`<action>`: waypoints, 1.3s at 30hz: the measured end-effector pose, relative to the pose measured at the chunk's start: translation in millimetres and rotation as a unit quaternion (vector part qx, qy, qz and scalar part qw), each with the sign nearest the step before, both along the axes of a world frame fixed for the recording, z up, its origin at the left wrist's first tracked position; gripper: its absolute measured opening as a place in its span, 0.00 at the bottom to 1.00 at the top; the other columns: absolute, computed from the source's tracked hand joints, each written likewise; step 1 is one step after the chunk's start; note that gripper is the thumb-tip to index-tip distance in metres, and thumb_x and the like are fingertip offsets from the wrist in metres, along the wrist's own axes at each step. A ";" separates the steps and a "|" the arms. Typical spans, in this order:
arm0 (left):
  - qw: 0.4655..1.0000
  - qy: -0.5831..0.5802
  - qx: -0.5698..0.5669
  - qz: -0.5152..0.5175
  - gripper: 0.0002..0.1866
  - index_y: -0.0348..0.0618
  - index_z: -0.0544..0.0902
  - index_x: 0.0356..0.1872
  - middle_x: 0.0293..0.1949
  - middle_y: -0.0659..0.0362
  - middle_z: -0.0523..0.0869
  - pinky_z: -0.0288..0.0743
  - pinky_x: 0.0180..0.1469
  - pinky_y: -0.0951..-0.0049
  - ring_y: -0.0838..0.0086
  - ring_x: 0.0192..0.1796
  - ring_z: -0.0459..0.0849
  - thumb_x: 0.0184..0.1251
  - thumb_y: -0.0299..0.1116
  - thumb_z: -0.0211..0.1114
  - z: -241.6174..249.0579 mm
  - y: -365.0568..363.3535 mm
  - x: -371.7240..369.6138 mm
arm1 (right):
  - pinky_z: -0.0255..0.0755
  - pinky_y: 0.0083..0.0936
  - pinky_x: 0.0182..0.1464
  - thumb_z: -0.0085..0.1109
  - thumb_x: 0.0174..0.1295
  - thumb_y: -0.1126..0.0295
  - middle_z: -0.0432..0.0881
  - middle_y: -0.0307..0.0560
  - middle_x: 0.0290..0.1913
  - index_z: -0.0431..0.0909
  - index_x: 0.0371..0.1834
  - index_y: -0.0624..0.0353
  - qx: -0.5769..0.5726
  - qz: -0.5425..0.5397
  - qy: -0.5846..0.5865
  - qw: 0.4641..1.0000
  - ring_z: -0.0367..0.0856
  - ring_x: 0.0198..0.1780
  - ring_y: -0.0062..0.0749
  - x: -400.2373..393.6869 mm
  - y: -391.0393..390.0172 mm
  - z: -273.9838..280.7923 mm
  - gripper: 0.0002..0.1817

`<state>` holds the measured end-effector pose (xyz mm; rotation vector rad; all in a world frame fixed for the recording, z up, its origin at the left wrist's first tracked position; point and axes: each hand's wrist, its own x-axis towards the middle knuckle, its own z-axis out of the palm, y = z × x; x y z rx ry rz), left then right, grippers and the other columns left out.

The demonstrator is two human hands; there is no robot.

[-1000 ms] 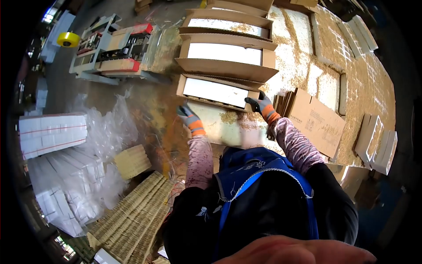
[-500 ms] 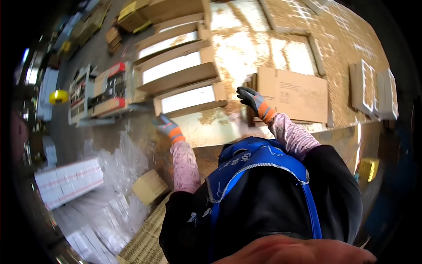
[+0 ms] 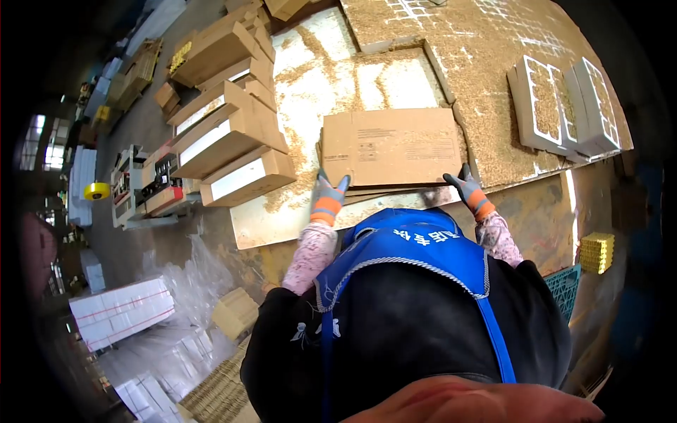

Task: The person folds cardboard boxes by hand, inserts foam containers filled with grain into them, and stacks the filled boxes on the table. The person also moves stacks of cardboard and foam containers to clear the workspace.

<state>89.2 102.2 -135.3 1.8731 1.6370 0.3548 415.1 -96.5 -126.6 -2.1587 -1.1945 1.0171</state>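
A flattened cardboard box (image 3: 402, 144) with printed text lies in front of me on other folded cardboard. My left hand (image 3: 330, 194), in a grey and orange glove, grips its near left corner, thumb on top and fingers at the side. At the near right corner, my right hand (image 3: 467, 190) holds the same box, its thumb on the edge and fingers along the right side. The undersides of both grips are hidden.
Open cardboard boxes (image 3: 243, 176) with white inside stand in a row at left. Granule-filled white-edged blocks (image 3: 539, 106) sit at right on the granule-strewn table (image 3: 264, 225). A metal-framed machine (image 3: 151, 187), plastic-wrapped white stacks (image 3: 123, 314) and a yellow stack (image 3: 596, 252) stand around.
My left hand has moved from beside the open boxes to the flattened box's left corner. My right hand has gone from its left end to its right corner. The view has shifted right.
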 end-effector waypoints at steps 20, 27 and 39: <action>0.891 0.398 0.104 -0.192 0.29 0.40 0.84 0.31 0.35 0.51 0.85 0.74 0.42 0.59 0.55 0.39 0.83 0.68 0.52 0.40 203.7 4.1 69.1 | 0.57 0.26 0.63 0.63 0.50 0.72 0.68 0.49 0.60 0.54 0.68 0.60 0.412 -0.023 0.312 0.856 0.64 0.61 0.33 40.9 105.7 119.7 0.40; 0.908 0.288 -0.053 -0.299 0.33 0.37 0.82 0.39 0.33 0.47 0.83 0.73 0.43 0.61 0.55 0.39 0.81 0.55 0.63 0.54 196.4 7.9 75.0 | 0.42 0.44 0.70 0.67 0.40 0.44 0.52 0.52 0.71 0.57 0.68 0.47 0.378 0.193 -0.300 0.854 0.48 0.70 0.52 49.4 119.8 149.7 0.50; 0.833 0.283 0.270 -0.391 0.38 0.56 0.65 0.64 0.64 0.51 0.66 0.44 0.69 0.53 0.60 0.67 0.63 0.53 0.63 0.56 160.2 49.6 93.0 | 0.58 0.35 0.64 0.43 0.64 0.56 0.74 0.48 0.58 0.80 0.47 0.55 0.289 0.167 0.301 0.894 0.63 0.64 0.45 60.8 95.0 125.8 0.20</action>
